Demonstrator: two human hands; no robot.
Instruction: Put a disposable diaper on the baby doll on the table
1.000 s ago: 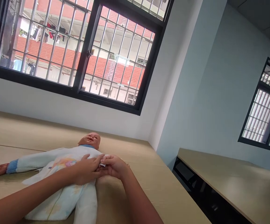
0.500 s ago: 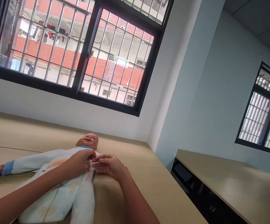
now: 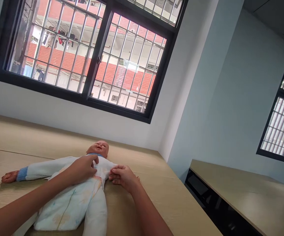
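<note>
A baby doll (image 3: 104, 148) lies on its back, dressed in a white outfit (image 3: 68, 200) with blue neck and cuff trim and faint printed patterns. My left hand (image 3: 85, 168) rests over the doll's chest, its thumb and forefinger bent and apart. At the doll's arm on the right side, my right hand (image 3: 123, 177) pinches the white sleeve (image 3: 109, 165) near the shoulder. The doll's other arm stretches out to the left, with its bare hand (image 3: 9, 177) past the blue cuff. Part of the chest is hidden under my left hand and forearm.
The doll lies on a light wooden table (image 3: 161, 196) set against a wall below a barred window (image 3: 83, 96). To the right, past a gap, stands another wooden table (image 3: 250, 193) with a dark front. A second window (image 3: 279, 124) is farther right.
My hands have moved apart: the right hand has gone from the middle of the chest to the sleeve at the right. The view has shifted slightly left.
</note>
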